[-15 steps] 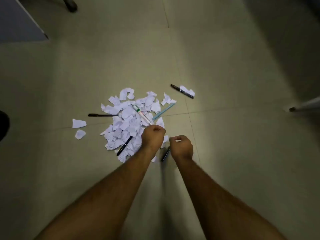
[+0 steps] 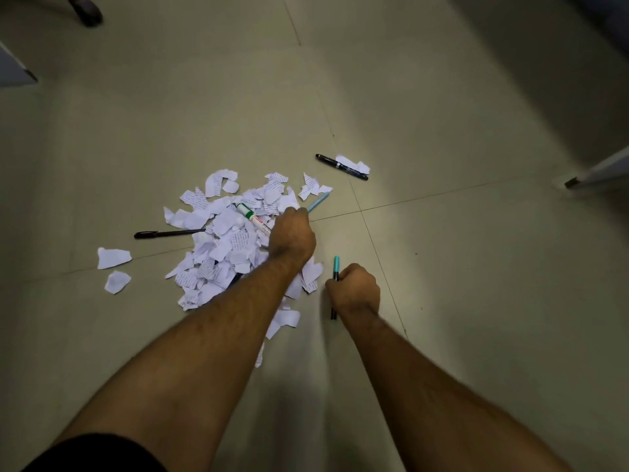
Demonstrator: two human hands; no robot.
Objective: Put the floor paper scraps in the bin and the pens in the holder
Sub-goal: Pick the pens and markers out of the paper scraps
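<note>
A heap of torn white paper scraps [image 2: 224,240] lies on the tiled floor. My right hand [image 2: 355,289] grips a black pen with a teal cap [image 2: 336,265], held upright beside the heap. My left hand [image 2: 292,235] reaches over the heap with curled fingers at the near end of a light blue pen [image 2: 319,201]; whether it grips the pen is hidden. A white marker with a green band [image 2: 253,218] lies on the scraps. One black pen [image 2: 168,233] lies left of the heap, another black pen [image 2: 342,166] at the far right beside a scrap [image 2: 354,164].
Two loose scraps [image 2: 114,257] lie left of the heap. A dark chair castor [image 2: 85,10] stands at the far left top. A pale furniture edge [image 2: 599,172] juts in at the right. Neither bin nor holder is in view.
My left hand has moved forward over the heap to the light blue pen. My right hand has lifted the teal-capped pen off the floor and turned it upright.
</note>
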